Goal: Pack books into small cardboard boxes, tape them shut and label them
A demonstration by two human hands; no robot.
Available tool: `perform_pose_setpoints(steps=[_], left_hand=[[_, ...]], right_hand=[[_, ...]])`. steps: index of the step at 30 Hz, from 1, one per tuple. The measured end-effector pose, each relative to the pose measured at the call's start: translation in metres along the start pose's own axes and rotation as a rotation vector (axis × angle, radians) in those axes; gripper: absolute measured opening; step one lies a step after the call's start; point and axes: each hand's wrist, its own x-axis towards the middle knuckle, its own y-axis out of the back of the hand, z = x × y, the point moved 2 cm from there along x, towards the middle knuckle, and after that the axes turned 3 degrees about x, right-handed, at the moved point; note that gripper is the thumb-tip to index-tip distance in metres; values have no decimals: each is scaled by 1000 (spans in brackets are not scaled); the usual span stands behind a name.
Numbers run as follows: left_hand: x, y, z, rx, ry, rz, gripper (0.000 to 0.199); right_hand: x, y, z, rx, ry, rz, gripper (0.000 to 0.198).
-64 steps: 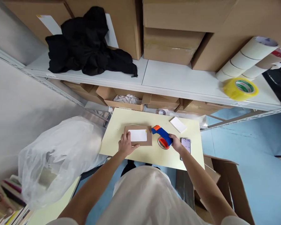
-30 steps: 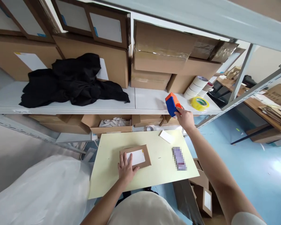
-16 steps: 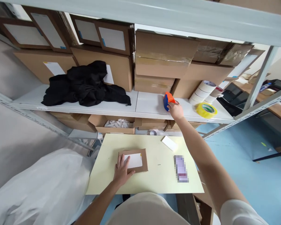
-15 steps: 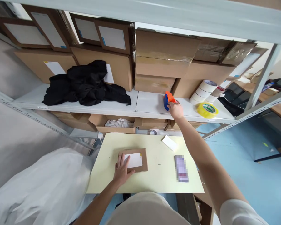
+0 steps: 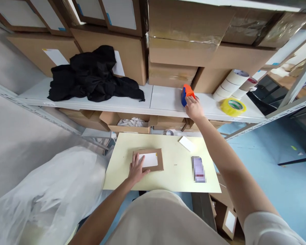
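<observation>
My left hand (image 5: pixel 137 169) lies on a small cardboard box (image 5: pixel 160 160) with a white label, its fingers spread flat over the box's left part. The box rests on the pale yellow table (image 5: pixel 168 180). My right hand (image 5: pixel 194 108) reaches up to the shelf, its fingers closed around the near side of an orange and blue tape dispenser (image 5: pixel 186 93). The dispenser sits at the shelf's front part, below stacked cartons. Right of that hand, a roll of yellow tape (image 5: pixel 225 108) lies near the shelf edge, in front of stacked white tape rolls (image 5: pixel 229 83).
Black cloth (image 5: pixel 94 78) is heaped on the shelf (image 5: pixel 163 98) at the left. A white slab (image 5: pixel 186 144) and a blurred purple item (image 5: pixel 198 169) lie on the table's right side. White plastic sheeting (image 5: pixel 58 183) bulges at the left. An opened carton (image 5: pixel 129 129) stands below the shelf.
The view has shifted, so the shelf and table appear higher in the picture. My left hand stays on the box, and my right hand stays at the tape dispenser.
</observation>
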Motion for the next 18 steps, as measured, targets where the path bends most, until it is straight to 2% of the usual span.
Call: perform_pose_setpoints(steps=[5,8,10,12,14,16,18], left_hand=[[-1,-1,-6,-102,-12,33,85],[-7,-1,-15,-183,-37,112,95],[-13,-4,-27,-264,-50,143,108],[-21,-11,-43,-366,-9,143,120],[-28,-20,-61,-485,94,93,125],[-32,-31,-76,-615,216,21,121],[-32,-40,-84,-740,303,-19,110]], right_hand=[[-31,12,-23,50,5,139,63],[-81,5,-44,179,1,229,66],[-130,-16,-57,301,-59,233,69],[-187,-52,-71,454,-158,149,75],[-243,-95,-86,621,-305,-39,82],[-291,-134,-105,764,-382,-302,88],[-322,-162,-124,877,-437,-476,91]])
